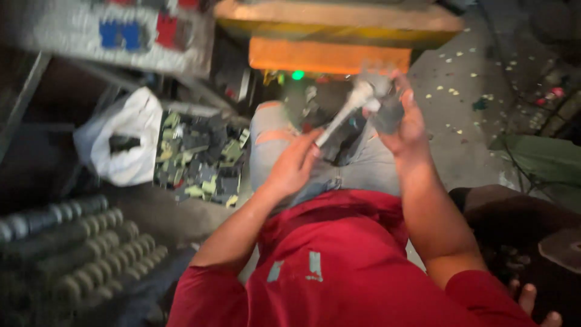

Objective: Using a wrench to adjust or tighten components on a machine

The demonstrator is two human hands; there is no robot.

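Evidently the left hand grips a stiff, likely heavy metal tool low on its handle; the right hand clasps a dark part.

Tool, at 12 o'clock: pale metal shaft, dull sheen, blurred. Dark lump beside it: matt, material unclear. Shirt: red cloth, smooth. Jeans: faded denim, torn. Bag, 9 o'clock: white plastic, crinkled. Floor: rough grey concrete, speckled.
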